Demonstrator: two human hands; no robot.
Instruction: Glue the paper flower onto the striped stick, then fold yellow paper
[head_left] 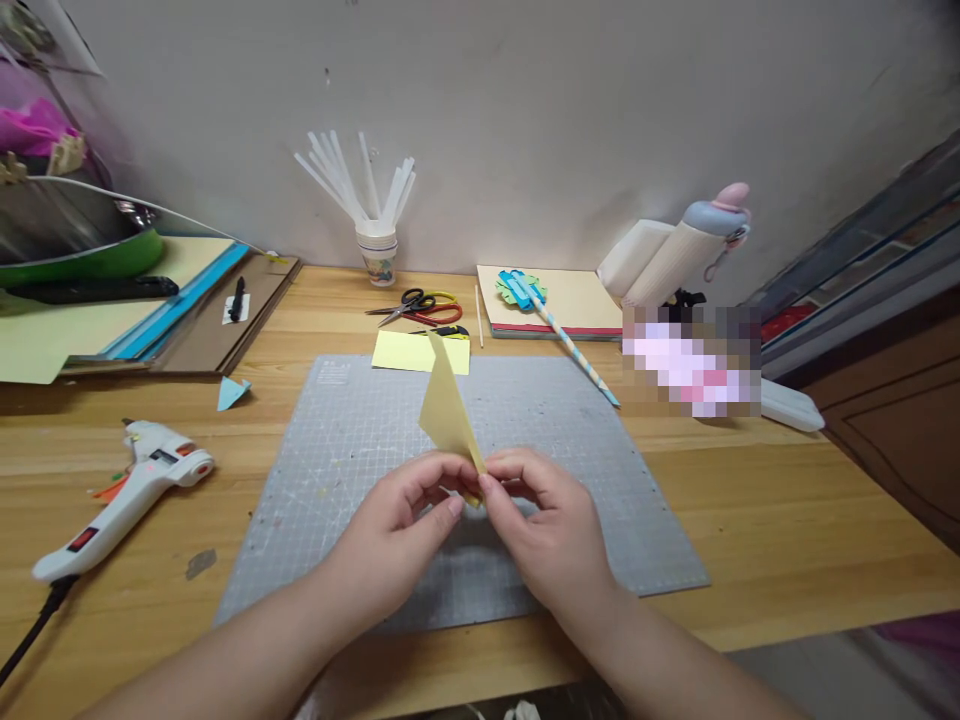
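pinched between your two hands is one folded piece of yellow paper (446, 405). your left hand (405, 525) and your right hand (551, 535) meet at its lower corner, thumbs and fingertips of both pressed together on it. the rest of the piece stands up and away from the grip, narrowing to a point. how the paper is folded inside your fingers is hidden.

right under the grip lies one grey cutting mat (330, 470) on the wooden table (787, 520), and your hands hover just above it. straight beyond the grip, at the mat's far edge, one flat yellow sheet (409, 352) lies on the mat. just past that sheet are one pair of scissors (416, 305) and one yellow and black knife (450, 331). further back, by the wall, one paper cup (379, 258) holds a bundle of clear glue sticks (360, 185), too overlapped to count.

well to the left of the grip, one white glue gun (127, 490) lies on its side off the mat. one small blue paper triangle (232, 392) sits beyond it.

beyond the grip and to the right, one striped stick (574, 350) slants across a stack of paper (585, 305). one blue and green paper fan (519, 288) rests on that stack. one thin wooden skewer (478, 315) lies just left of the stack.
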